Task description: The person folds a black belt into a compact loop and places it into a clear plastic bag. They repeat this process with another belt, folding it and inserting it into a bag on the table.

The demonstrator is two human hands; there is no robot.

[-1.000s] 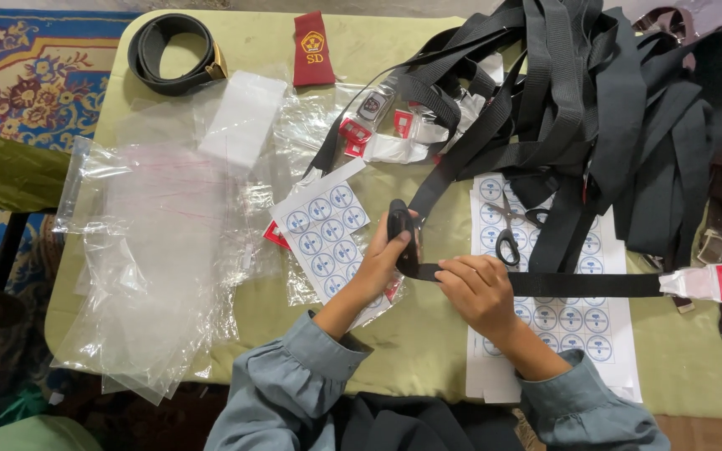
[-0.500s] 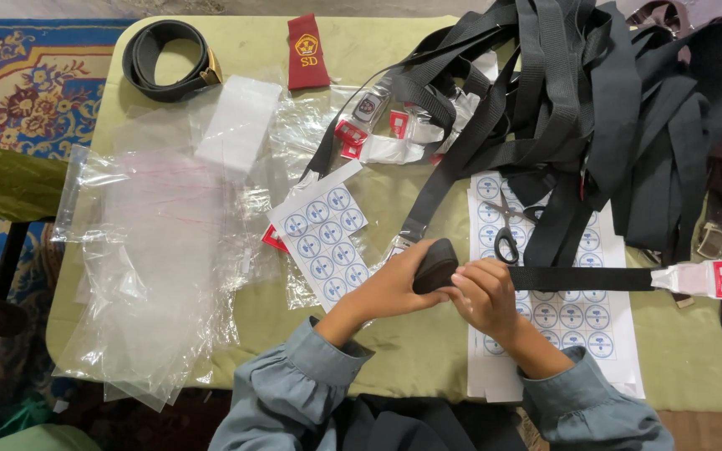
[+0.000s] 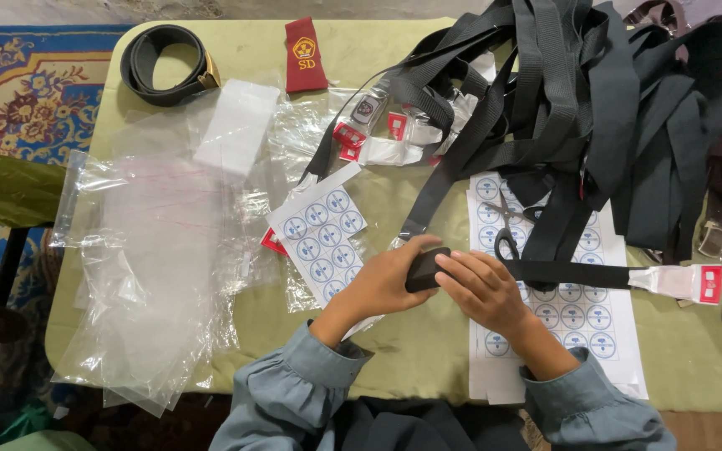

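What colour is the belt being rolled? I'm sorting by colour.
Black belt, clearest in the head view.

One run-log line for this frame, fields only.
left hand: grips rolled end of black belt | right hand: presses on roll | belt tail: over sticker sheet | scissors: untouched
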